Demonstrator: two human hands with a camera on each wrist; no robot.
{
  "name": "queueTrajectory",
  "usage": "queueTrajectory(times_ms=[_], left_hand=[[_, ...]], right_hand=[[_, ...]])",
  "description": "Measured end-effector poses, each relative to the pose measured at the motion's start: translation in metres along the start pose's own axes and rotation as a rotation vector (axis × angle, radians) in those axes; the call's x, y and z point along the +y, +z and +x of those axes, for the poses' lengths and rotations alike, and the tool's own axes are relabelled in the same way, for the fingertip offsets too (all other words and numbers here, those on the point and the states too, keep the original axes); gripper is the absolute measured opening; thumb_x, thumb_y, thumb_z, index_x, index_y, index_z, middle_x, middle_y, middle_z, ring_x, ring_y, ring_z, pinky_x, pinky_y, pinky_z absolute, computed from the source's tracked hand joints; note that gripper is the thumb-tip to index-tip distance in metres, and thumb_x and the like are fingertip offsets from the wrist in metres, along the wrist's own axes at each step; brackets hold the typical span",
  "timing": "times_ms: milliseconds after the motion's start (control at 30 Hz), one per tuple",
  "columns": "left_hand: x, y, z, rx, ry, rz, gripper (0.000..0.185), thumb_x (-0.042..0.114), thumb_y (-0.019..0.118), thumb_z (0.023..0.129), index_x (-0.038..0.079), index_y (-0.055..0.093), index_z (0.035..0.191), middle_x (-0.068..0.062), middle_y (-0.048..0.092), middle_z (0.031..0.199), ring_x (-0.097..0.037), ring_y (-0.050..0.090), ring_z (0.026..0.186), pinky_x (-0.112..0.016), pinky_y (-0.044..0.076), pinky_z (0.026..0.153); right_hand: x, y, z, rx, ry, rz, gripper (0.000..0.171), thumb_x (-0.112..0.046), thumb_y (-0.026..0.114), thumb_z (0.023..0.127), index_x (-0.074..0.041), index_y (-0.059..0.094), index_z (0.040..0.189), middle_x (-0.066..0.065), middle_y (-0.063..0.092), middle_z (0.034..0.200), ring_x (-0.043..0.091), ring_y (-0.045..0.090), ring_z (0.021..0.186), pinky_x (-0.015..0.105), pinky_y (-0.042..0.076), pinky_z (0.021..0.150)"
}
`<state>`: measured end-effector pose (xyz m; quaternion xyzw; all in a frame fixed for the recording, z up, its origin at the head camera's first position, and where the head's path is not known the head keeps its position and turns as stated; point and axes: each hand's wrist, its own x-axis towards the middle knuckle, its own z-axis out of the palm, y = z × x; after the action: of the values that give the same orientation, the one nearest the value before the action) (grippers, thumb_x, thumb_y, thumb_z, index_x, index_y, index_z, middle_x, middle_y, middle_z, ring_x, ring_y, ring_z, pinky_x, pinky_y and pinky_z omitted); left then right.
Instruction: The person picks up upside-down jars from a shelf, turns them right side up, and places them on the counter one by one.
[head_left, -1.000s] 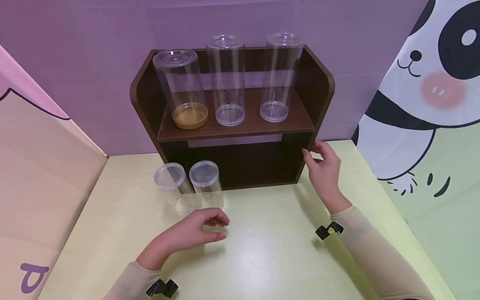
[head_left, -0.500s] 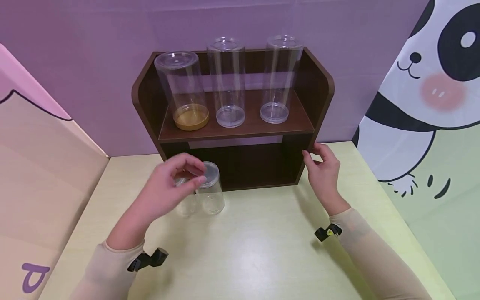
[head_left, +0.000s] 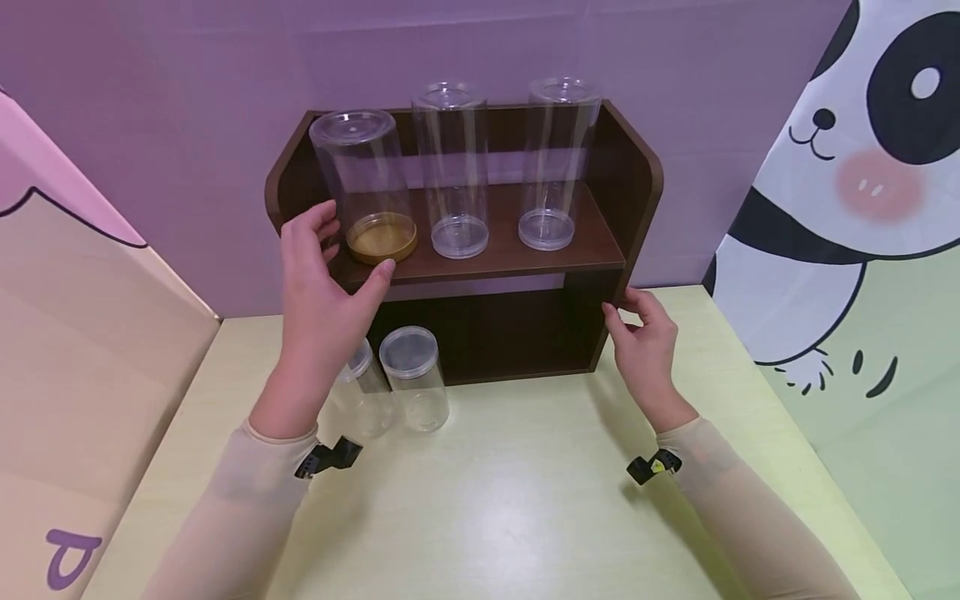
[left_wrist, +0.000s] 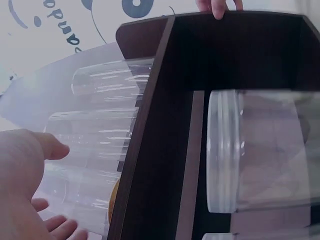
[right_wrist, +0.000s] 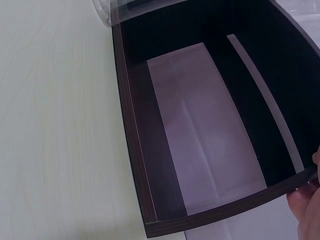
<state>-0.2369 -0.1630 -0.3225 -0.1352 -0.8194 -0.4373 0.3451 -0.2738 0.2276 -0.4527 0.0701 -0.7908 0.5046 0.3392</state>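
Observation:
A dark brown two-tier shelf (head_left: 480, 273) stands on the table. On its upper board are three clear plastic jars: a wide jar (head_left: 363, 179) with a gold lid at its bottom, a middle jar (head_left: 452, 171) and a right jar (head_left: 557, 167). My left hand (head_left: 318, 292) is raised at the wide jar's front left, thumb and fingers spread; in the left wrist view it looks apart from the jar. With thumb and fingers, my right hand (head_left: 647, 358) pinches the right side panel of the shelf. The right fingers (right_wrist: 297, 200) partly show below that panel's edge.
Two shorter lidded jars stand on the pale table (head_left: 525, 483) before the shelf's lower left: a front-left jar (head_left: 367, 404), partly behind my left wrist, and a jar (head_left: 414, 383) beside it. A purple backdrop (head_left: 187, 167) hangs behind; a panda-print panel (head_left: 840, 275) is at right.
My left hand has risen from the table, passed over the short jars and reached the wide jar on the upper board. My right hand keeps its grip on the side panel.

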Motion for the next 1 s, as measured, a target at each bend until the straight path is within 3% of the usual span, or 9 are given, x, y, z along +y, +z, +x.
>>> queueTrajectory(times_ms=[167, 433, 700, 867, 1000], left_hand=[[-0.002, 0.009, 0.013, 0.072, 0.077, 0.044, 0.09, 0.019, 0.084, 0.095, 0.008, 0.034, 0.168, -0.009, 0.037, 0.167, -0.013, 0.036, 0.154, -0.035, 0.04, 0.126], [-0.012, 0.018, 0.031, 0.068, 0.062, 0.067, 0.113, 0.027, 0.088, 0.094, 0.015, 0.012, 0.177, -0.005, 0.026, 0.175, -0.007, 0.028, 0.159, -0.031, 0.033, 0.129], [-0.015, 0.021, 0.042, 0.002, -0.029, 0.051, 0.128, 0.024, 0.094, 0.091, 0.023, 0.0, 0.178, -0.007, 0.026, 0.174, -0.005, 0.026, 0.161, -0.023, 0.026, 0.129], [-0.017, 0.023, 0.045, -0.028, -0.105, 0.056, 0.129, 0.026, 0.093, 0.092, 0.031, -0.005, 0.178, -0.004, 0.026, 0.175, -0.006, 0.032, 0.158, -0.027, 0.032, 0.128], [-0.018, 0.024, 0.046, -0.026, -0.126, 0.066, 0.128, 0.027, 0.093, 0.092, 0.033, -0.003, 0.177, -0.006, 0.031, 0.171, -0.012, 0.038, 0.156, -0.031, 0.038, 0.127]], right_hand=[[0.0, 0.0, 0.0, -0.001, -0.007, -0.005, 0.023, -0.006, 0.078, 0.104, -0.001, 0.077, 0.125, 0.013, 0.077, 0.118, 0.008, 0.069, 0.105, 0.009, 0.058, 0.079], [-0.001, 0.002, 0.0, -0.003, -0.009, 0.0, 0.023, -0.006, 0.077, 0.104, -0.001, 0.077, 0.127, 0.017, 0.077, 0.12, 0.013, 0.069, 0.106, 0.008, 0.057, 0.079], [0.0, 0.002, 0.0, -0.002, -0.018, 0.001, 0.024, -0.005, 0.077, 0.104, 0.001, 0.076, 0.127, 0.016, 0.076, 0.119, 0.017, 0.07, 0.107, 0.008, 0.057, 0.078], [0.0, 0.001, -0.002, -0.006, -0.012, 0.004, 0.024, -0.006, 0.077, 0.104, 0.0, 0.076, 0.128, 0.017, 0.076, 0.12, 0.016, 0.07, 0.107, 0.009, 0.057, 0.08], [0.0, 0.001, -0.002, -0.003, -0.009, -0.001, 0.025, -0.005, 0.076, 0.104, 0.001, 0.076, 0.128, 0.016, 0.076, 0.121, 0.02, 0.071, 0.107, 0.008, 0.057, 0.08]])
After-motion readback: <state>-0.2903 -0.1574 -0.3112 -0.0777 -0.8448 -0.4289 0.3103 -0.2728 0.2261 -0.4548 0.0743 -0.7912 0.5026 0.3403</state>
